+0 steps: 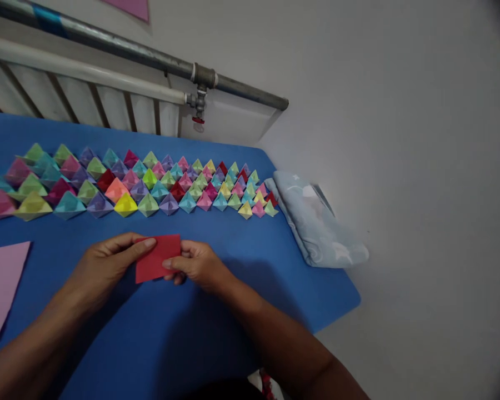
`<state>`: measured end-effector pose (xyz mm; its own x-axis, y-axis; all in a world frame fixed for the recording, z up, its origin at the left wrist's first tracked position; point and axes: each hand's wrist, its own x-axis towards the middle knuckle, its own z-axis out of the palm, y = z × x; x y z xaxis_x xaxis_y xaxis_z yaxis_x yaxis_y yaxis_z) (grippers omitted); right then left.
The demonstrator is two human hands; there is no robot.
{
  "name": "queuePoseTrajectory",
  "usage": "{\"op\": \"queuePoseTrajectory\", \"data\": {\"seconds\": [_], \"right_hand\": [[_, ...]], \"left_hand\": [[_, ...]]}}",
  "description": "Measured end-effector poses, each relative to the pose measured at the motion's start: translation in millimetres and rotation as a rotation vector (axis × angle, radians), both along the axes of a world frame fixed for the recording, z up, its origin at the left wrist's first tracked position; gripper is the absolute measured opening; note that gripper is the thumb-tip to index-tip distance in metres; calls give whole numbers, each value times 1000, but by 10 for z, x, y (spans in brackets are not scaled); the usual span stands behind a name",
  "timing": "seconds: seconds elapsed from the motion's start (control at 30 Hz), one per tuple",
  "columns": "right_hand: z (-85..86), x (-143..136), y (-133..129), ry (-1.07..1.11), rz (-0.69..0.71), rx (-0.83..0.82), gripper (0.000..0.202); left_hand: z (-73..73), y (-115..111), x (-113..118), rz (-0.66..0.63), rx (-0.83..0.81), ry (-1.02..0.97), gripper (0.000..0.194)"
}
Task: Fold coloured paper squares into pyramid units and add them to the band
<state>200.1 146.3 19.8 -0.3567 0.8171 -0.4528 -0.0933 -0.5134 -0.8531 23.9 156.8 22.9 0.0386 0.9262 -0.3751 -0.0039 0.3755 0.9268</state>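
A small red sheet of paper (157,262) is held between my two hands, raised a little over the blue table. My left hand (112,256) pinches its upper left corner, thumb on top. On the right side my right hand (198,264) grips the same paper, with the thumb on its face and the fingers curled behind. Just beyond the hands stand rows of folded paper boats (148,204) in many colours, set close together.
The blue table (120,350) ends at a wall on the right. A folded light-blue cloth (316,222) lies at its right edge. Pink paper (2,289) lies at the left. Behind the table run a radiator (79,72) and a metal pipe (133,53) with a valve.
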Motion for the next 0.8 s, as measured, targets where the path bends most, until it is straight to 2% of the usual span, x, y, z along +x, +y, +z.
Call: {"op": "queuePoseTrajectory", "data": {"seconds": [0.17, 0.4, 0.57, 0.63, 0.73, 0.8], "right_hand": [[22, 18, 0, -72, 18, 9, 16], [40, 59, 15, -46, 76, 52, 14], [33, 66, 24, -156, 70, 104, 13], [55, 66, -4, -189, 37, 153, 26], [101, 36, -126, -214, -56, 243, 62], [106, 0, -257, -220, -110, 289, 70]], "left_hand": [[14, 42, -33, 65, 48, 25, 29], [42, 83, -58, 19, 167, 94, 39], [49, 118, -50, -25, 205, 180, 42], [28, 126, -56, -62, 209, 191, 43], [-10, 113, -65, -128, 223, 209, 44], [-29, 87, -66, -156, 239, 223, 43]]}}
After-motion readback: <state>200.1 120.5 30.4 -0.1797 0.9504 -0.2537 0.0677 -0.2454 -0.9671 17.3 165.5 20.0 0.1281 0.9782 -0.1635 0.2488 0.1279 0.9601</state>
